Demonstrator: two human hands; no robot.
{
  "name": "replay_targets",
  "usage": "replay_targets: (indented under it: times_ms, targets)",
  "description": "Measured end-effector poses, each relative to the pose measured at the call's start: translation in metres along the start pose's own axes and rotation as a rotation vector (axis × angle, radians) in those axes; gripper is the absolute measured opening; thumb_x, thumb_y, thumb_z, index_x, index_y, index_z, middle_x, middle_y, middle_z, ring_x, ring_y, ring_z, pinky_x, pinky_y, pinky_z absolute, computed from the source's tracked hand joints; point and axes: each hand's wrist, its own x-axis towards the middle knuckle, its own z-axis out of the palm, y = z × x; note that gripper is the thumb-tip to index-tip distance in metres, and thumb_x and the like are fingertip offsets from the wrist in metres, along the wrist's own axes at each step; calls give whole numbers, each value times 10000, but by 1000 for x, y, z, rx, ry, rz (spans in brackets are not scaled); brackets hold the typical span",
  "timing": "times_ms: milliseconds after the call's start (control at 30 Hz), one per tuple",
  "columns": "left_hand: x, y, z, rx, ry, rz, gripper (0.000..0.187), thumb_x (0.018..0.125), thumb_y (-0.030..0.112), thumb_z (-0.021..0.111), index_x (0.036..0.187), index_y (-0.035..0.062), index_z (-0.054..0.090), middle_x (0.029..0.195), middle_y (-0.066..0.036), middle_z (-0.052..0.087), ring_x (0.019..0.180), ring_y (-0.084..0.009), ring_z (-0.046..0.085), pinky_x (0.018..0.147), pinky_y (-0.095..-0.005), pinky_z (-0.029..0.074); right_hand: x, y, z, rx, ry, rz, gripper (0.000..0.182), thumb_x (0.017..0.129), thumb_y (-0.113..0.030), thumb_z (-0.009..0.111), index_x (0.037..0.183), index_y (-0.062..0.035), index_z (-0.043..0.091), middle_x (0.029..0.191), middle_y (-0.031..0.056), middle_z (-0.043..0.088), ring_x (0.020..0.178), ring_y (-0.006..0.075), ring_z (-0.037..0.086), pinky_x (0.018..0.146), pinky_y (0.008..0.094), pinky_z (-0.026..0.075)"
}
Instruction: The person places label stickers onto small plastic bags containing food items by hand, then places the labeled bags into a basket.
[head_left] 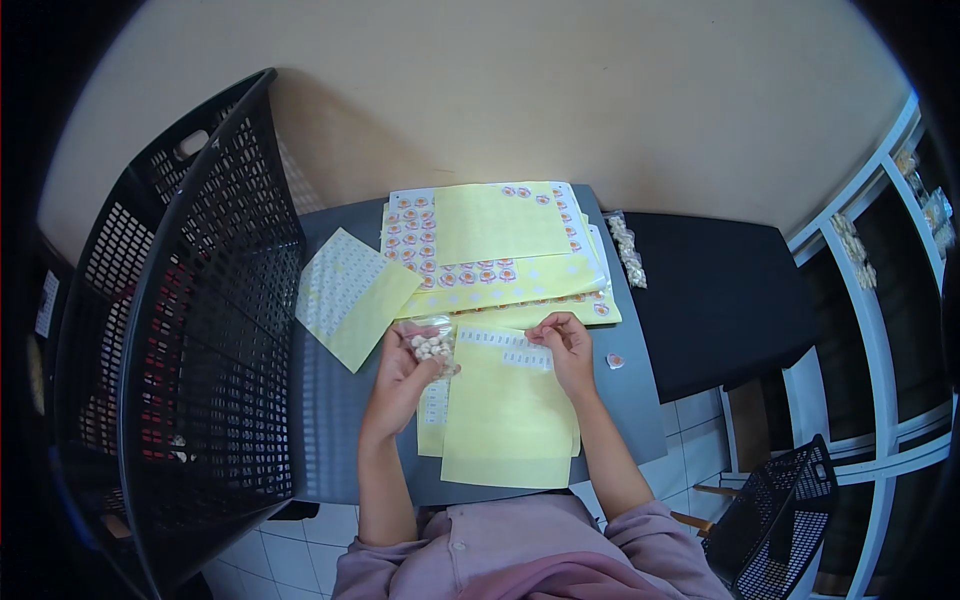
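Observation:
My left hand [402, 385] grips a small clear plastic bag [432, 346] of whitish round pieces, above the left edge of a yellow sticker backing sheet [508, 420]. Rows of small white printed labels [490, 338] run along the top of this sheet. At the right end of those rows, my right hand [566, 352] has thumb and forefinger pinched together; what lies between them, if anything, is too small to make out. Beneath the sheet lies another label sheet [432, 438]. One loose round sticker [615, 361] rests on the grey table to the right.
Stacked sheets of round orange-and-white stickers [410, 235] lie at the back, beside a tilted label sheet [345, 290]. A tall black basket [215, 300] stands left. Filled bags [627, 250] lie by a black surface [720, 300]; white shelving [890, 330] is at right.

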Motion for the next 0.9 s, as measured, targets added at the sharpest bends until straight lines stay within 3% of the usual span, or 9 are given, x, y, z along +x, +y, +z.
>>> replay_targets:
  times_ms: [300,533,700,833,900]
  targets:
    - [2,-9,21,218,17,88,334,789,-50,525,1089,23,398,1080,-85,461,988,-138,474,801,-252,424,2,4,0,-66,71,-54,95,820,-32,561,900,11,531,804,52,582,761,107,577,709,224,469]
    - [4,-21,26,247,20,73,310,791,-35,537,1067,18,409,1037,-69,486,951,-129,484,789,-246,419,5,-4,-5,46,121,54,118,832,-36,509,928,27,538,844,67,582,795,134,579,745,257,471]
    - [6,-32,21,287,11,19,315,811,-19,522,1093,20,387,1051,-75,476,984,-138,481,824,-265,423,4,-17,-8,415,1,228,225,814,8,392,1010,51,493,1021,135,525,976,228,538,865,304,434]
    - [6,-29,30,295,11,7,328,811,-30,507,1106,15,372,1095,-94,456,974,-145,484,810,-264,426,-1,-32,0,364,-85,234,263,820,-46,385,1063,30,451,1066,145,496,1067,247,491,928,343,396]
    - [-2,-19,48,350,281,124,266,808,-20,494,1063,19,429,1126,-134,428,974,-184,487,807,-293,410,-7,-48,10,386,-138,192,276,832,-77,387,1089,18,427,1110,141,477,1117,248,454,947,366,376]
